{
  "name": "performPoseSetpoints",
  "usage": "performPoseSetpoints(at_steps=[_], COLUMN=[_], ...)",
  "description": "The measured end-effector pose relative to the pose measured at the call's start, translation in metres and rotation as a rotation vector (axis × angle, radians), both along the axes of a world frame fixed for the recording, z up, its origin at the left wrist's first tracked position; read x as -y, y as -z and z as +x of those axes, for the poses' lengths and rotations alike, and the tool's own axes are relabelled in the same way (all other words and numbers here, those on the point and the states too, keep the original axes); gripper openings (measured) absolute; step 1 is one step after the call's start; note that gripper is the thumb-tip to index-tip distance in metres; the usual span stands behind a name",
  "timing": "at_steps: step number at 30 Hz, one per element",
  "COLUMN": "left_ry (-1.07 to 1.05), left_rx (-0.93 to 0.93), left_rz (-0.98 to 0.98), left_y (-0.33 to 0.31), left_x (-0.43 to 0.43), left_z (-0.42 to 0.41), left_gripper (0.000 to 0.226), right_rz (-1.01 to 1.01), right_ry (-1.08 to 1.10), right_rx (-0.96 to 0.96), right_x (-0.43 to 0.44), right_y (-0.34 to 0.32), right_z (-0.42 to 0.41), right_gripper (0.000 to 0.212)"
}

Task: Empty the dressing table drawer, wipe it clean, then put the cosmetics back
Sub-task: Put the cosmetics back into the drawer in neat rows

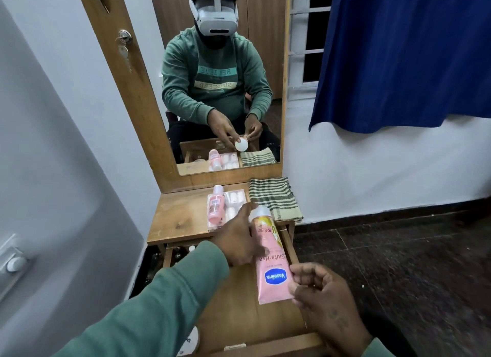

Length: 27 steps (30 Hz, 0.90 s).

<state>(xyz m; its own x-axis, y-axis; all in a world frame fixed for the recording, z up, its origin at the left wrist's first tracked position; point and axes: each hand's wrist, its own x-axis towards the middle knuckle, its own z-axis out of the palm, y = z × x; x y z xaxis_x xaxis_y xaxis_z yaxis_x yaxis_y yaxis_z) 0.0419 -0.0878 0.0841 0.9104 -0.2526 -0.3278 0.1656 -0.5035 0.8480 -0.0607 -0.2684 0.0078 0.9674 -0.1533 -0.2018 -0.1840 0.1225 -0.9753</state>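
The tube [268, 261] is held lengthwise over the open drawer [239, 306] at centre frame. The right hand [324, 298] pinches its flat end and the left hand [236, 239] grips it near the cap, probably to steady it. It is likely headed for the surface [180, 216] above, where a bottle [215, 206] and box [235, 197] lie beside a folded cloth [273, 197], seemingly ready for wiping.

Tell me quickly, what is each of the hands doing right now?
Left hand: grips the pink Vaseline tube near its cap.
Right hand: pinches the tube's lower end.
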Motion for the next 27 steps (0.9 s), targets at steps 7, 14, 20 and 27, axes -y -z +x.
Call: performPoseSetpoints(at_steps=[7,14,20,27], left_ry=[-0.008,-0.030,-0.036,-0.077], left_rx=[-0.024,-0.061,-0.130,-0.140], left_rz=[-0.087,-0.180,-0.290,-0.330], left_y=[0.025,0.059,0.087,0.111], left_x=[-0.001,-0.001,-0.006,-0.008], left_z=[-0.018,-0.017,-0.001,0.007], left_gripper=[0.108,0.108,0.095,0.100], right_rz=[-0.402,-0.728,-1.136,-1.365], right_ry=[-0.105,-0.211,-0.243,-0.392], right_rx=[-0.059,-0.064,0.072,0.094], right_x=[0.002,-0.001,-0.013,-0.032], right_y=[-0.005,0.004,0.011,0.018], right_z=[-0.006,-0.001,-0.001,0.009], right_gripper=[0.029,0.042,0.056,0.042])
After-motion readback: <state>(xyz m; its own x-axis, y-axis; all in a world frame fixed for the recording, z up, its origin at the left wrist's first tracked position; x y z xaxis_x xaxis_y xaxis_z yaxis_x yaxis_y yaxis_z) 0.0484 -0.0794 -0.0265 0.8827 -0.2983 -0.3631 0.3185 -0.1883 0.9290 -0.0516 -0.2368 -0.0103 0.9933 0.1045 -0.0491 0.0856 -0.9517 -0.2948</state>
